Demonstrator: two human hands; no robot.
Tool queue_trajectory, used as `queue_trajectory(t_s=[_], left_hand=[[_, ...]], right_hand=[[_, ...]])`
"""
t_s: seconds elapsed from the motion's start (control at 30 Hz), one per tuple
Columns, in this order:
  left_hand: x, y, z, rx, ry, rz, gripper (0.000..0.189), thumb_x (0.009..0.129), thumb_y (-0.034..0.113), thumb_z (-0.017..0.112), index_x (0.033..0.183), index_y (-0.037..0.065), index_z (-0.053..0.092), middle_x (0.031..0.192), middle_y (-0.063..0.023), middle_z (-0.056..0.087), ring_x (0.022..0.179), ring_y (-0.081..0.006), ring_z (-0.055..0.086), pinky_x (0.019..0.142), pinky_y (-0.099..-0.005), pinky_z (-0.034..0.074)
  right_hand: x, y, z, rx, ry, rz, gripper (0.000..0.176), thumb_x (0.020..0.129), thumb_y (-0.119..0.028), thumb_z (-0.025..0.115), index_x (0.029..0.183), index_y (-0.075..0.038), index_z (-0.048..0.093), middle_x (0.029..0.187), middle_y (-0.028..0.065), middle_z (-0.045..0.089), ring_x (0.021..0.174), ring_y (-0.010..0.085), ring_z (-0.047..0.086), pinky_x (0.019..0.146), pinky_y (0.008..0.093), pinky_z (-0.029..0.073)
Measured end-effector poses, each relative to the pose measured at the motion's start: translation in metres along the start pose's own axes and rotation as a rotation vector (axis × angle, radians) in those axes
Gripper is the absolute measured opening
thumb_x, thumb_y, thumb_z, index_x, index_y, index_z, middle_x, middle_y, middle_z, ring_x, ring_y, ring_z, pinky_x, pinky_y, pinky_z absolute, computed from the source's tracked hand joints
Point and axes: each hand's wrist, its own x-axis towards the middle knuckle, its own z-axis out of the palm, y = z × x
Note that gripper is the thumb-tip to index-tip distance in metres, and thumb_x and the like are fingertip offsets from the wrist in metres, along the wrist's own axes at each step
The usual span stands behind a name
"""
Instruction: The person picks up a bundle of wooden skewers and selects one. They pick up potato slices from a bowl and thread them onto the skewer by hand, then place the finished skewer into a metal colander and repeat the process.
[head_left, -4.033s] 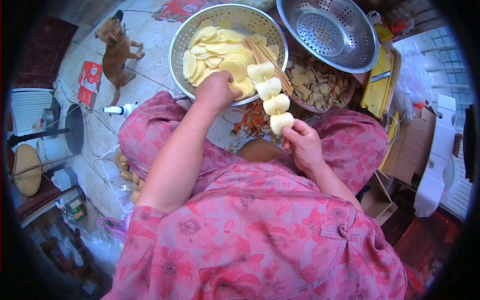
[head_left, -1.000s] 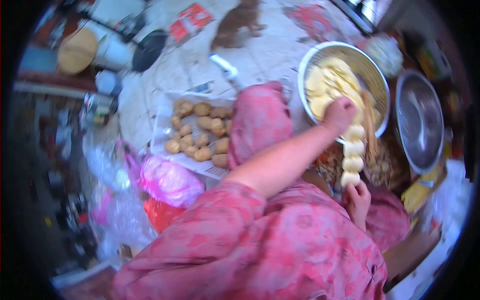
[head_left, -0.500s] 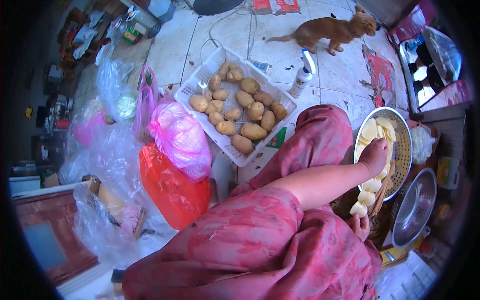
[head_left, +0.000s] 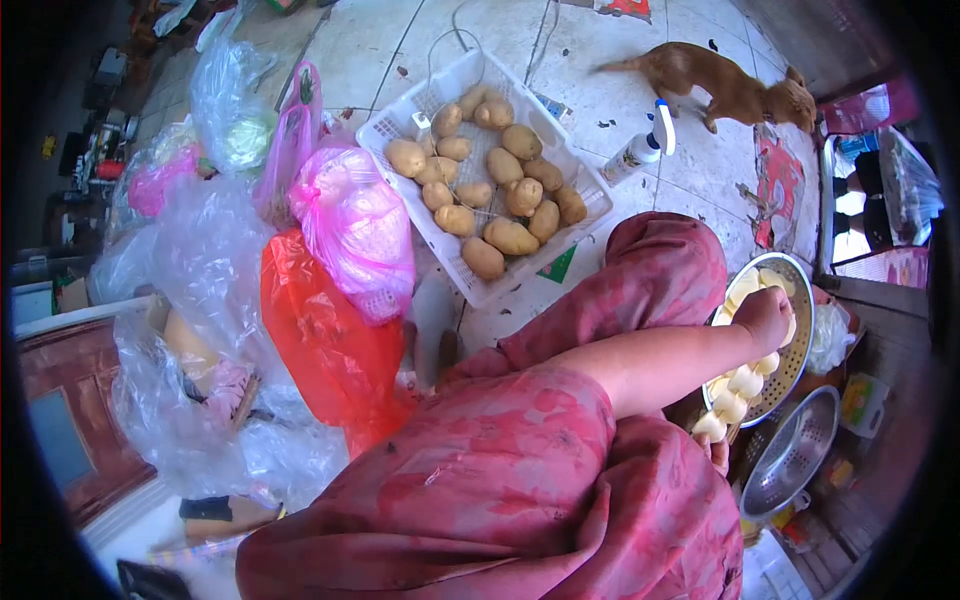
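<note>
While the left hand (head_left: 765,315) rests curled on the potato slices (head_left: 748,283) in the colander (head_left: 806,335), grip unclear, and the right hand (head_left: 717,453) holds the loaded skewer (head_left: 738,388) beside it, a half-watched jab could prick fingers.

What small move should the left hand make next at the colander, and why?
Probably lift one potato slice from the colander toward the skewer: the left hand lies on the slices, and the right hand holds the loaded skewer close by.

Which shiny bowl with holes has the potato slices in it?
The upper colander, where the left hand rests on the yellow slices. The lower colander, beside the skewer in the right hand, is empty.
</note>
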Motion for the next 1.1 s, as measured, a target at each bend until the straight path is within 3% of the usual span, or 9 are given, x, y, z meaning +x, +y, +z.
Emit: queue_trajectory(t_s=[0.13, 0.2, 0.3, 0.43, 0.5, 0.6, 0.63, 1.1], left_hand=[[0.007, 0.009, -0.010, -0.044, 0.061, -0.007, 0.010, 0.073, 0.012, 0.059, 0.077, 0.004, 0.061, 0.077, -0.0151, 0.065, 0.075, -0.0291, 0.063, 0.069, -0.0375, 0.049], [0.012, 0.013, -0.015, -0.018, -0.027, -0.062, 0.008, 0.071, 0.012, 0.060, 0.071, 0.004, 0.062, 0.073, -0.0139, 0.065, 0.071, -0.0284, 0.064, 0.066, -0.0380, 0.050], [0.018, 0.021, -0.019, 0.176, -0.096, -0.139, 0.013, 0.071, 0.013, 0.061, 0.073, 0.003, 0.067, 0.079, -0.0196, 0.066, 0.077, -0.0325, 0.065, 0.071, -0.0402, 0.051], [0.002, 0.033, -0.034, 0.178, -0.168, -0.146, 0.017, 0.071, 0.015, 0.060, 0.076, 0.000, 0.067, 0.079, -0.0219, 0.065, 0.080, -0.0333, 0.065, 0.074, -0.0407, 0.050], [-0.003, 0.033, -0.035, 0.156, -0.158, -0.061, 0.018, 0.071, 0.014, 0.059, 0.076, -0.001, 0.067, 0.080, -0.0229, 0.065, 0.081, -0.0345, 0.065, 0.075, -0.0406, 0.050], [-0.006, 0.032, -0.037, 0.163, -0.150, -0.079, 0.018, 0.072, 0.014, 0.058, 0.076, -0.001, 0.067, 0.080, -0.0227, 0.065, 0.081, -0.0350, 0.064, 0.075, -0.0408, 0.050], [-0.001, 0.023, -0.030, 0.189, -0.123, -0.075, 0.013, 0.068, 0.013, 0.062, 0.074, 0.003, 0.067, 0.076, -0.0191, 0.065, 0.075, -0.0302, 0.065, 0.073, -0.0387, 0.050], [-0.014, 0.013, -0.018, 0.261, -0.163, -0.076, 0.015, 0.067, 0.014, 0.062, 0.076, 0.003, 0.066, 0.078, -0.0201, 0.065, 0.078, -0.0324, 0.065, 0.074, -0.0396, 0.050]], right_hand=[[0.008, 0.003, -0.009, -0.049, -0.019, -0.039, 0.024, 0.089, -0.012, 0.061, 0.110, -0.003, 0.057, 0.088, 0.0025, 0.061, 0.071, 0.0070, 0.053, 0.064, 0.0216, 0.044], [0.011, 0.002, -0.011, -0.120, -0.014, -0.045, 0.025, 0.089, -0.013, 0.061, 0.111, -0.003, 0.056, 0.090, 0.0031, 0.061, 0.073, 0.0074, 0.054, 0.067, 0.0222, 0.045], [0.022, 0.004, -0.018, -0.163, -0.118, -0.089, 0.027, 0.089, -0.014, 0.061, 0.113, -0.002, 0.055, 0.090, 0.0027, 0.061, 0.072, 0.0074, 0.054, 0.067, 0.0219, 0.044], [0.019, -0.005, -0.014, -0.122, -0.085, -0.024, 0.027, 0.089, -0.015, 0.060, 0.113, -0.002, 0.055, 0.090, 0.0027, 0.062, 0.071, 0.0073, 0.054, 0.066, 0.0218, 0.044], [0.024, 0.000, -0.024, -0.161, -0.143, 0.008, 0.037, 0.089, -0.016, 0.060, 0.123, -0.007, 0.049, 0.097, 0.0035, 0.060, 0.080, 0.0106, 0.057, 0.073, 0.0261, 0.048], [0.030, 0.003, -0.029, -0.167, -0.148, 0.019, 0.036, 0.089, -0.016, 0.060, 0.122, -0.006, 0.049, 0.096, 0.0033, 0.060, 0.078, 0.0103, 0.056, 0.072, 0.0257, 0.048], [0.030, 0.004, -0.031, -0.168, -0.144, 0.022, 0.036, 0.089, -0.016, 0.060, 0.122, -0.006, 0.049, 0.095, 0.0033, 0.060, 0.078, 0.0102, 0.056, 0.071, 0.0255, 0.047], [0.020, 0.015, -0.023, -0.031, -0.002, 0.022, 0.030, 0.089, -0.014, 0.059, 0.117, -0.005, 0.052, 0.088, 0.0025, 0.060, 0.069, 0.0083, 0.053, 0.061, 0.0226, 0.044]])
